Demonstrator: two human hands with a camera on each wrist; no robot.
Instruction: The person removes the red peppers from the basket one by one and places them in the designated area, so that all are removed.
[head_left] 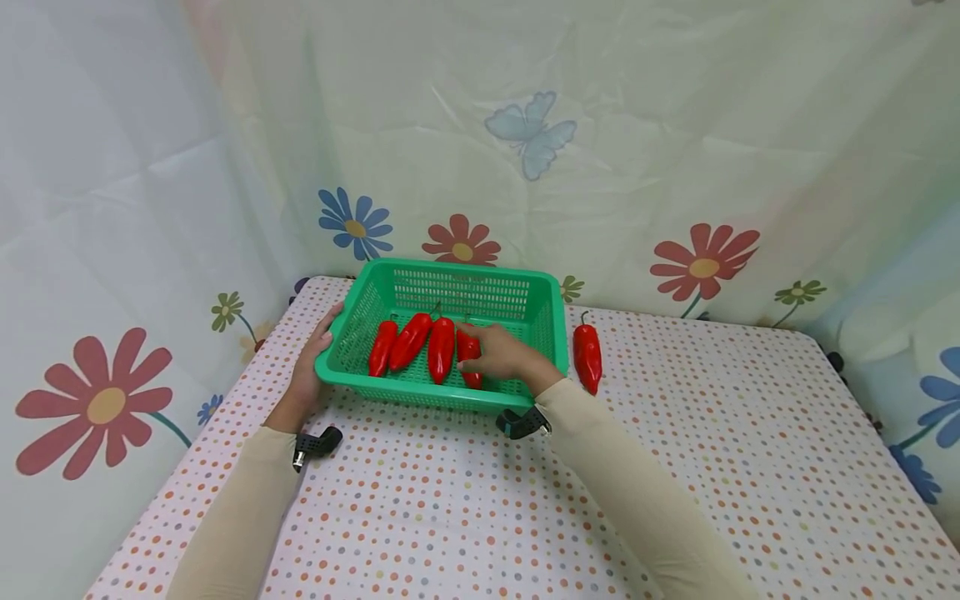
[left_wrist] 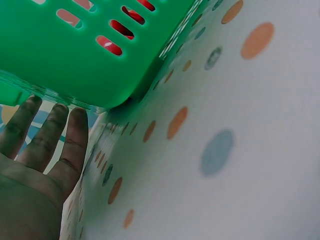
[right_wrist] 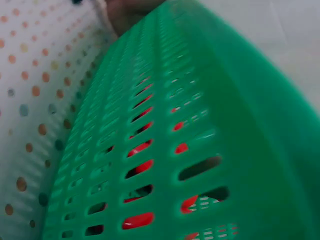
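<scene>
A green plastic basket (head_left: pixel 450 394) with slotted walls stands toward the back of the table. Several long red peppers lie side by side in it, among them a left one (head_left: pixel 383 347) and a middle one (head_left: pixel 441 350). My right hand (head_left: pixel 501 353) reaches over the front wall and holds the rightmost red pepper (head_left: pixel 470 350) between thumb and fingers, partly covering it. At the basket's left end is my left hand (head_left: pixel 306 371). Its straight fingers (left_wrist: pixel 76 145) meet the rim in the left wrist view. Only the slotted wall (right_wrist: pixel 165 150) fills most of the right wrist view.
Another red pepper (head_left: pixel 587 357) with a dark stem lies on the table just right of the basket. A dotted white cloth (head_left: pixel 420 508) covers the table. Behind hangs a flower-printed curtain (head_left: pixel 615 208), close to the basket's back wall.
</scene>
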